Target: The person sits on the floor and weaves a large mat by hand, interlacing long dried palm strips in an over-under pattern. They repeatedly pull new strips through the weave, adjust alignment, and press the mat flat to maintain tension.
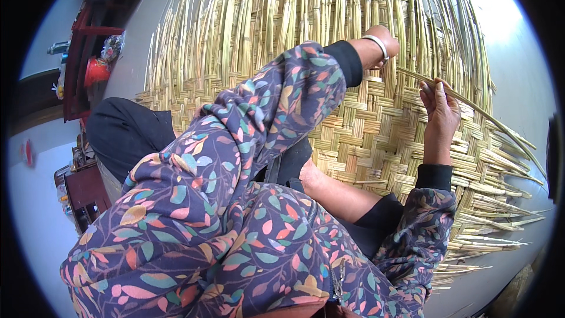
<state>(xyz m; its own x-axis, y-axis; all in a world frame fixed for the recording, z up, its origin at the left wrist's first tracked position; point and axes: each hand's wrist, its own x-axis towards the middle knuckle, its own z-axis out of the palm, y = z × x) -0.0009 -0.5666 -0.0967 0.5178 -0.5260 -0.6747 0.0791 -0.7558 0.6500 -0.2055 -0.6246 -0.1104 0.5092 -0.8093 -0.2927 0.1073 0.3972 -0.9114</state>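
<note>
A mat of split reed or cane strips (353, 137) lies before me, woven in a close over-and-under pattern nearest my legs. Beyond the weave, long loose strips (265, 22) run away towards the top of the view. My right hand (441, 104) pinches a slim bundle of strips (479, 110) between thumb and fingers. This bundle slants across the mat, one end near my left hand, the other past the right edge. My left hand (382, 46), with a pale bangle at the wrist, is among the lengthwise strips; its fingers are hidden.
I sit on the mat, one bare lower leg (340, 190) resting across the weave. Uneven strip ends (499, 225) stick out along the right side over the pale floor (516, 70). Dark red wooden furniture (86, 190) and a red container (97, 70) stand at the left.
</note>
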